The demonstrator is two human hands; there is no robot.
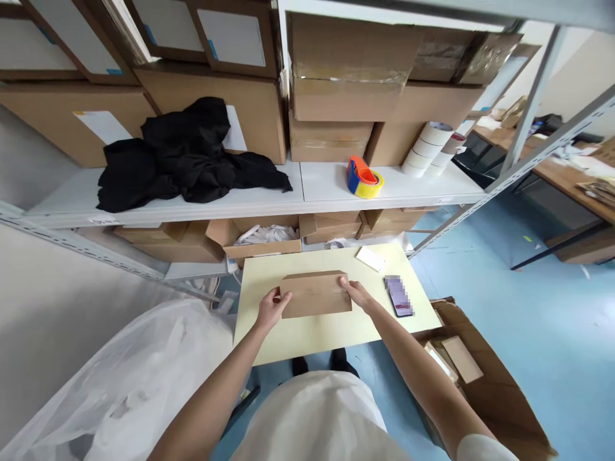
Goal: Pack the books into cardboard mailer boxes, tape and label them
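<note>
A small brown cardboard box (314, 296) is held over the pale yellow table (269, 342), one hand at each end. My left hand (272, 307) grips its left end, with the thumb on the near face and the fingers curled at the edge. At the right end, my right hand (354, 292) has its thumb on the face, and its other fingers are mostly hidden behind the box. To the right of the box a phone (398, 296) lies on the tabletop. A white card-like piece (370, 258) rests near the table's far edge.
A metal shelf (327, 192) behind the table carries black cloth (187, 153), a tape dispenser (364, 178), tape rolls (427, 150) and large cartons (346, 96). An open carton (500, 390) with small boxes stands at the right. A big translucent plastic bag (144, 378) fills the left.
</note>
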